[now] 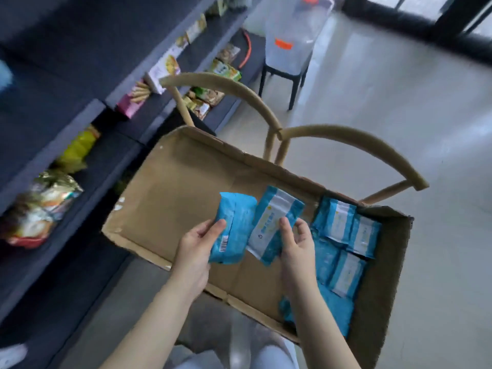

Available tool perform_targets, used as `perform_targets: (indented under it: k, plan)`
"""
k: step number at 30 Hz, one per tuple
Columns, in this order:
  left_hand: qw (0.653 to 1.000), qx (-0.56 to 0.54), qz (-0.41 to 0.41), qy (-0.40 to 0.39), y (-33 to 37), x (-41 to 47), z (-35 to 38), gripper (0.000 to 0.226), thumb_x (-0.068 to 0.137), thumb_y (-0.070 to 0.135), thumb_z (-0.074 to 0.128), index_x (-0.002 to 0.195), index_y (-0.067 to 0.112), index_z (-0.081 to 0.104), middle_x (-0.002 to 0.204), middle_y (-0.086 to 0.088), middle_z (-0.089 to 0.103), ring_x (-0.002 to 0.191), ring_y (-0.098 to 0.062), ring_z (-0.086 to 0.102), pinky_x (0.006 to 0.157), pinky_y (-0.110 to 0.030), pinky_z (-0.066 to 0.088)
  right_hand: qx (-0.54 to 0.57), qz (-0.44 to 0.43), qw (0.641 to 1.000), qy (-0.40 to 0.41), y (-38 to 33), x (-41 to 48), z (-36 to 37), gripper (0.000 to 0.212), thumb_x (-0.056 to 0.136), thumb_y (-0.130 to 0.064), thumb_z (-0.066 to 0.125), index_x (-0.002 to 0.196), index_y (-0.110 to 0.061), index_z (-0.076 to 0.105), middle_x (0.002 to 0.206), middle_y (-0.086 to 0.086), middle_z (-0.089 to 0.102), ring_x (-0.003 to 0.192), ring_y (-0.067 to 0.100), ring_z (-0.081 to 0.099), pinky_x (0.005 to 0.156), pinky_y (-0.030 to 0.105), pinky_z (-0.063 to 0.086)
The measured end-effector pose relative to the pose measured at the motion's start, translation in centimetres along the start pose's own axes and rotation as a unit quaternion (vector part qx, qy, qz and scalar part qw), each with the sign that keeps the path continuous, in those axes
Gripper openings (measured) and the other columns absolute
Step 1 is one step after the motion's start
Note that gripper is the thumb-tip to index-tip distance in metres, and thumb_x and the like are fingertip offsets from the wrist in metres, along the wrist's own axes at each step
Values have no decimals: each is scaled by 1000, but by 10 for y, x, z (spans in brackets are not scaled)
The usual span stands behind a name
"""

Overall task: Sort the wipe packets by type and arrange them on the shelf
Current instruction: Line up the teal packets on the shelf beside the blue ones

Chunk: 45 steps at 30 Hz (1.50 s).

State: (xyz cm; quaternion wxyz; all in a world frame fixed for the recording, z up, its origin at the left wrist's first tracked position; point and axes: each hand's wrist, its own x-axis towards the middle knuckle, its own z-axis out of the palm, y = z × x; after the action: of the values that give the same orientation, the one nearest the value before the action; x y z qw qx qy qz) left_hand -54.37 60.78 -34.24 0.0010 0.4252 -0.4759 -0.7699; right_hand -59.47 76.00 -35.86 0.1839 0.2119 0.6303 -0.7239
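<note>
Well to the left of your left hand (195, 243) runs the dark shelf (50, 153), stocked with snack bags (40, 209), and under both hands lies the open cardboard box (183, 182). Just right of your right hand (295, 243), a cluster of blue wipe packets (343, 235) lies in the box. Your left hand grips a blue packet (237, 222) back side up, its barcode (223, 242) showing, while your right hand pinches a white-labelled packet (274, 222) whose print is too blurred to read

- Soft daylight enters from the windows (415, 1) at top right, brightening the pale floor (399, 115)
- The dark shelf (93, 198) at left is dim and motion-blurred
- Wide-angle bending at the edges; centre fairly sharp
</note>
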Motion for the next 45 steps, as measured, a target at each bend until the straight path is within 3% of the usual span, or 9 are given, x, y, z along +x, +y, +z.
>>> perform_targets:
  k: [5,9,15,18,23,27,31,36,45]
  plan:
    - [992,-97,73,25,85,-89,-110,23,87,31,62,104,17,66,97,-7,76,86,-21,73,69,-36,56,-1,-28,994,-108,-24,-115,119,14,98,-30,56,106,-19,58,83,-11,72,81,4,70,79,37,59]
    - [978,-175,113,19,132,-153,-210,46,90,48,51,127,23,60,117,-11,71,105,-30,69,87,-45,55,14,-27,988,-154,-31,-196,202,25,99,-28,57,121,-18,55,103,-3,70,92,11,68,89,44,55]
    - [942,-303,144,9,177,-225,-325,58,97,57,35,132,18,60,124,-14,68,114,-30,64,92,-48,50,15,-14,966,-259,-46,-275,307,8,96,-19,62,103,-20,60,101,2,70,91,18,68,73,35,59]
    - [930,-318,183,26,192,-245,-367,51,91,52,52,129,19,63,124,-14,67,110,-34,66,97,-57,48,-1,-10,952,-306,-51,-299,352,8,94,-20,66,99,-16,62,94,4,70,84,18,68,64,30,58]
    - [940,-212,244,113,230,-265,-418,42,75,50,80,111,34,66,108,-6,65,73,-15,58,59,-27,45,-32,-2,923,-384,-64,-320,421,14,91,-22,70,102,-17,65,102,5,71,97,19,68,71,28,52]
    - [933,-95,243,249,270,-267,-448,52,75,67,54,116,35,58,107,-1,69,71,-12,50,61,-25,40,-43,22,888,-458,-78,-331,478,22,90,-19,71,110,-15,64,107,9,74,92,20,70,59,24,53]
    - [903,-132,251,323,298,-268,-488,27,93,43,60,119,37,62,110,5,71,88,-10,63,70,-28,47,-68,27,842,-535,-88,-342,534,27,89,-13,71,114,-11,61,106,13,75,84,22,75,57,26,57]
    - [881,-158,270,355,301,-277,-551,45,91,10,66,132,27,58,118,2,70,109,-21,67,99,-48,50,-100,67,792,-598,-73,-359,594,24,92,-10,68,114,-7,61,107,14,75,95,30,74,67,34,61]
    - [852,-248,274,371,295,-305,-667,42,94,-4,55,132,14,56,118,-10,70,105,-24,68,80,-40,55,-136,66,775,-614,7,-422,682,20,99,-9,57,118,-3,59,112,17,72,100,32,72,72,42,62]
